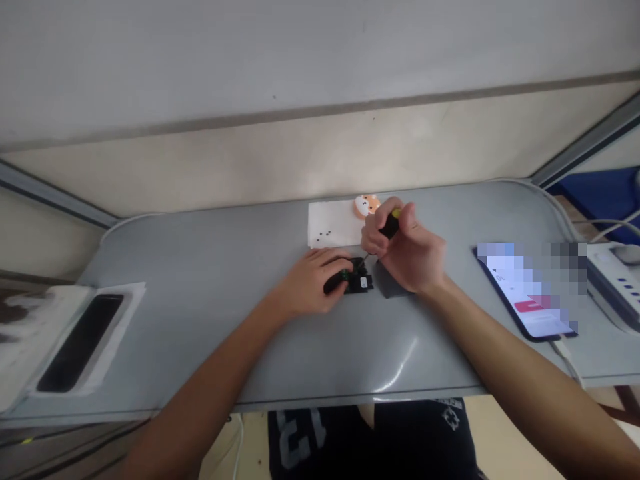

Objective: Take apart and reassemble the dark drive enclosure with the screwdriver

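A small black electronic device (359, 283) with its inner parts exposed lies on the grey table. My left hand (315, 283) is closed around its left side, and something dark and green shows between thumb and fingers. Above the device, my right hand (407, 243) grips a screwdriver (390, 225) with a black and yellow handle. Its thin shaft slants down to the device; whether the tip sits in a screw I cannot tell. Partly hidden under my right hand is a flat dark panel (393, 285). Just behind, several tiny dark screws (324, 235) rest on white paper (340, 217).
An orange and white animal-face item (365, 205) sits on the paper's back edge. To the right are a lit phone (520, 293) with a cable and a white power strip (615, 280). A dark phone (83, 343) lies at the left. A wall (250, 160) closes the back.
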A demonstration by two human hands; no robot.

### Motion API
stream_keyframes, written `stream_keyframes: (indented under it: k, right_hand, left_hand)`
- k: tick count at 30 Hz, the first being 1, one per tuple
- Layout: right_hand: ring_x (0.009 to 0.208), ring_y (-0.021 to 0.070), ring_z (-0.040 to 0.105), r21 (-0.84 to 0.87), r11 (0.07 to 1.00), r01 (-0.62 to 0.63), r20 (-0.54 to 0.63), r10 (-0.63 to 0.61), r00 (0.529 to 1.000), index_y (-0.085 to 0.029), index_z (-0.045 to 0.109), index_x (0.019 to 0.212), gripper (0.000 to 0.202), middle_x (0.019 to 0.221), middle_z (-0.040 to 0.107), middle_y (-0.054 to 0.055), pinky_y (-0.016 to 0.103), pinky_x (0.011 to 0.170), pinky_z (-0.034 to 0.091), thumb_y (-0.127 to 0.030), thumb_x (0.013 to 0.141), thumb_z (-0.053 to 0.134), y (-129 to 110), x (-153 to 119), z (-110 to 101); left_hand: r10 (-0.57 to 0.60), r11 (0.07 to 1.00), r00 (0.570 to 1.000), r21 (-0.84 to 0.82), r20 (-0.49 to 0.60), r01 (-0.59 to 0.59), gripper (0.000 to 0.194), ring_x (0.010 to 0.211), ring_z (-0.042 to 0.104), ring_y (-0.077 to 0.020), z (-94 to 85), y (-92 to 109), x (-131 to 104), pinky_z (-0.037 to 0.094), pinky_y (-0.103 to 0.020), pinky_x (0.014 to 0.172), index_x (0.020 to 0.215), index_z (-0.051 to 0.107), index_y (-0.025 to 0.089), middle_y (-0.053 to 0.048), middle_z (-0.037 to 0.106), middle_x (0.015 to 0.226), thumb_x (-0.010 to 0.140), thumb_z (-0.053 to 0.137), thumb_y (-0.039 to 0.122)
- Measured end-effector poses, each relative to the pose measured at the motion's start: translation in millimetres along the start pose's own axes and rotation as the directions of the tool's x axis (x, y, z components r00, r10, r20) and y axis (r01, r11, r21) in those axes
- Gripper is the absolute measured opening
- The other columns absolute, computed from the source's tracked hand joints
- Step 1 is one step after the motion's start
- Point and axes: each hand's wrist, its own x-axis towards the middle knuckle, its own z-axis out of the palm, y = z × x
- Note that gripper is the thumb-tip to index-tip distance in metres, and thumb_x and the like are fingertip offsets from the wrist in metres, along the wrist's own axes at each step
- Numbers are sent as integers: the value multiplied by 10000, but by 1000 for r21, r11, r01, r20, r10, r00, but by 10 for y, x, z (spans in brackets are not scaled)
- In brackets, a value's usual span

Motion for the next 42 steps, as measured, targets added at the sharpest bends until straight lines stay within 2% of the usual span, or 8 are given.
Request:
stream_keyframes:
  k: [8, 13, 18, 24, 28, 32, 38, 42]
  right_hand:
    - [582, 148, 324, 16, 1000, -25, 47, 24, 999, -249, 582, 800, 420, 646, 343, -17, 316, 577, 361, -646, 936, 600, 11, -14, 13]
    - [589, 148, 322, 16, 1000, 25, 34, -26, 999, -251, 586, 804, 400, 651, 346, -17, 311, 573, 363, -626, 937, 614, 15, -14, 11]
    - [582, 148, 325, -4, 1000, 1, 43, -1, 999, -253, 575, 801, 424, 640, 345, -19, 317, 581, 371, -655, 929, 606, 10, -34, 29]
    - [583, 148, 330, 4, 999, 35, 21, -35, 999, -249, 585, 804, 407, 643, 352, -20, 317, 583, 361, -634, 934, 617, -6, -34, 44]
    - [576, 147, 340, 26, 999, 27, 76, -29, 997, -240, 596, 802, 407, 629, 380, -18, 320, 589, 359, -619, 950, 601, 5, -32, 46]
    - [589, 146, 353, 36, 998, 50, 98, -53, 994, -233, 612, 813, 379, 642, 397, -14, 319, 602, 345, -576, 972, 597, 15, -38, 42]
    - [604, 148, 358, 43, 998, 44, 131, -49, 990, -233, 621, 831, 372, 656, 401, -11, 316, 614, 309, -566, 987, 572, 46, -51, 35]
    - [609, 151, 359, 27, 998, 65, 121, -68, 990, -234, 620, 842, 366, 653, 409, -11, 319, 622, 309, -560, 997, 558, 54, -46, 25]
  left_hand:
    - [0, 1000, 1000, 21, 11, 0, 218, 1189, 661, -256, -2, 2, 6, 515, -447, 1048, 1113, 638, 220, -87, 691, 1266, 900, 601, 186]
    - [-5, 1000, 1000, 18, 5, 5, 241, 1189, 660, -257, 6, 3, -1, 510, -446, 1050, 1133, 636, 220, -83, 690, 1264, 896, 611, 181]
    - [-3, 1000, 1000, 6, 14, 3, 271, 1206, 650, -255, 9, -1, -2, 500, -440, 1066, 1161, 622, 225, -78, 687, 1285, 897, 601, 170]
    - [-16, 1000, 999, 5, 30, 15, 299, 1195, 650, -262, -1, 8, 4, 501, -445, 1061, 1186, 616, 216, -84, 697, 1254, 890, 607, 183]
    - [-20, 1000, 999, 7, 38, 20, 318, 1224, 642, -263, -24, 34, 14, 492, -447, 1071, 1202, 591, 214, -92, 692, 1285, 885, 603, 185]
    - [-30, 1000, 998, 10, 61, 29, 348, 1235, 636, -273, -35, 45, 19, 478, -452, 1082, 1238, 561, 214, -96, 684, 1303, 897, 628, 231]
    - [-79, 997, 993, -5, 86, 80, 448, 1250, 625, -304, -34, 34, 22, 471, -489, 1088, 1343, 521, 226, -107, 658, 1349, 941, 632, 389]
    - [-71, 997, 994, -5, 81, 71, 455, 1256, 622, -304, -29, 29, 17, 467, -486, 1098, 1346, 518, 221, -114, 650, 1365, 946, 633, 406]
